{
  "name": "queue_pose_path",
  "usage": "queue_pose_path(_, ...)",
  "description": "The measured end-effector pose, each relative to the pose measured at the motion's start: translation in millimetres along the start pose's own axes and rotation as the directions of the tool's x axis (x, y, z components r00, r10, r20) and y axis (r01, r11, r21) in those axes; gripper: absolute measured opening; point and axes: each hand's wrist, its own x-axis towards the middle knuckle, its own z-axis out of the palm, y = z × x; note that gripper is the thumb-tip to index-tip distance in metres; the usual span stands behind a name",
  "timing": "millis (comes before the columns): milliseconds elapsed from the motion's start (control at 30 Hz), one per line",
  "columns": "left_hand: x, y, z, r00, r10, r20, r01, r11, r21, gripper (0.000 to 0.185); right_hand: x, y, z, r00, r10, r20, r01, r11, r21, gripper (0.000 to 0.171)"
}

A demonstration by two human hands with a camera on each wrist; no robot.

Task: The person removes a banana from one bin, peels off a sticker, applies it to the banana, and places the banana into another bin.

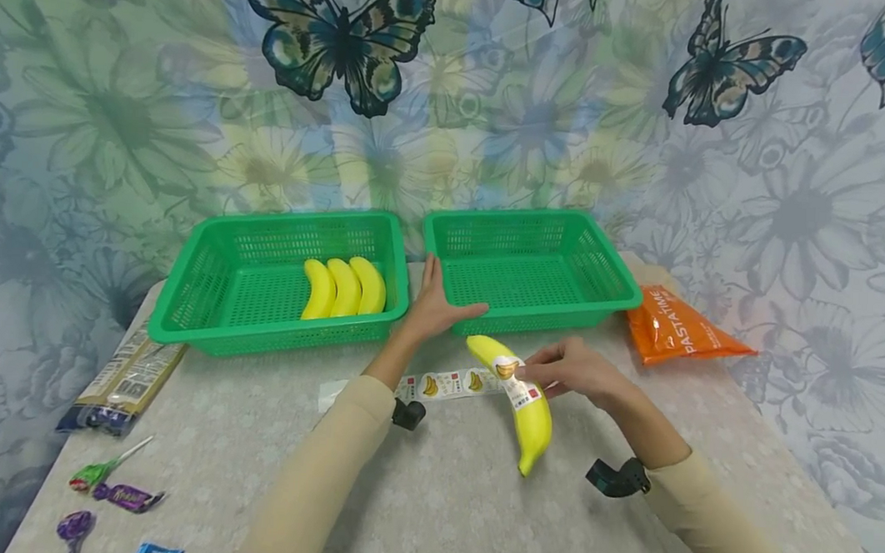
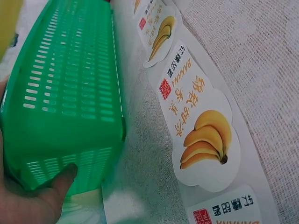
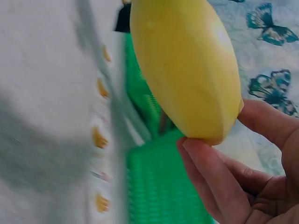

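Observation:
In the head view my right hand [image 1: 580,371] pinches a yellow banana [image 1: 535,436] over the front middle of the table. A white banana label [image 1: 521,391] lies across the banana's upper side. In the right wrist view the thumb and fingertips hold the banana by one end. My left hand [image 1: 437,305] is at the near left corner of the right green basket [image 1: 538,319], fingers stretched along its side. Its thumb [image 2: 60,184] touches the basket wall in the left wrist view. A strip of banana labels [image 1: 448,385] lies on the table below the basket.
Left of it, another green basket [image 1: 296,341] holds three bananas [image 1: 347,290]. An orange bag [image 1: 680,326] lies at the right. Along the left edge are a long package [image 1: 125,377], lollipops [image 1: 75,526] and a purple-wrapped candy [image 1: 129,496]. A patterned wall covering [image 1: 533,131] rises behind.

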Motion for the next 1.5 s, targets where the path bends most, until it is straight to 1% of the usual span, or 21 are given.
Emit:
queue_pose_path(200,2.5,-1.3,-3.0,1.000,-0.004,-0.016,0.004,1.000,0.022,0.127,8.1,-25.0,-35.9,1.000,-0.022,0.014,0.023,0.997,-0.068,0.051)
queue_pose_path(400,2.3,-1.9,-0.4,1.000,-0.008,-0.028,0.008,1.000,-0.022,0.129,19.6,-47.4,-74.3,0.999,0.000,0.032,0.004,0.991,-0.135,0.057)
queue_pose_path(500,0.8,-0.8,2.5,1.000,-0.009,-0.028,0.008,1.000,-0.024,0.129,27.5,-56.9,-95.6,0.999,0.007,0.034,-0.001,0.985,-0.170,0.060)
queue_pose_path(633,-0.5,-0.5,3.9,1.000,-0.003,-0.030,0.003,1.000,-0.006,0.128,43.9,-68.0,-125.3,1.000,-0.010,0.007,0.012,0.981,-0.193,0.060)
queue_pose_path(733,-0.4,-1.3,4.0,0.999,0.002,-0.032,-0.002,1.000,-0.004,0.127,59.7,-73.5,-146.6,1.000,-0.025,-0.007,0.023,0.979,-0.201,0.057)
queue_pose_path(867,-0.4,-3.4,4.1,1.000,0.003,-0.022,-0.003,1.000,-0.014,0.127,85.6,-76.6,-169.1,1.000,0.004,0.021,0.000,0.977,-0.212,0.055)
queue_pose_path(967,-0.5,-4.4,3.7,1.000,0.006,-0.029,-0.006,1.000,-0.017,0.127,109.0,-76.4,-180.8,0.998,0.050,0.034,-0.041,0.975,-0.216,0.060)
queue_pose_path(1033,-0.5,-4.8,3.2,0.999,0.007,-0.044,-0.008,1.000,-0.019,0.127,123.3,-75.8,-184.9,0.997,0.068,0.038,-0.059,0.976,-0.212,0.063)
queue_pose_path(1133,-0.9,-4.8,2.0,0.999,0.002,-0.043,-0.003,1.000,-0.025,0.126,141.7,-69.1,-190.2,0.994,0.093,0.053,-0.079,0.970,-0.228,0.065)
queue_pose_path(1200,-0.9,-5.3,2.3,0.999,0.002,-0.041,-0.003,1.000,-0.028,0.126,150.9,-61.9,-193.0,0.993,0.103,0.057,-0.087,0.969,-0.233,0.064)
queue_pose_path(1333,-0.2,-6.3,2.4,0.999,0.008,-0.046,-0.009,0.999,-0.033,0.127,169.4,-41.3,-198.2,0.987,0.155,0.043,-0.142,0.965,-0.221,0.062)
queue_pose_path(1367,0.0,-6.3,2.5,0.999,0.008,-0.047,-0.009,0.999,-0.032,0.127,173.0,-36.3,-198.5,0.985,0.166,0.041,-0.154,0.965,-0.212,0.062)
queue_pose_path(1500,0.5,-6.0,2.8,0.999,0.013,-0.036,-0.014,1.000,-0.028,0.127,181.4,-19.1,-198.1,0.980,0.200,0.002,-0.193,0.950,-0.245,0.063)
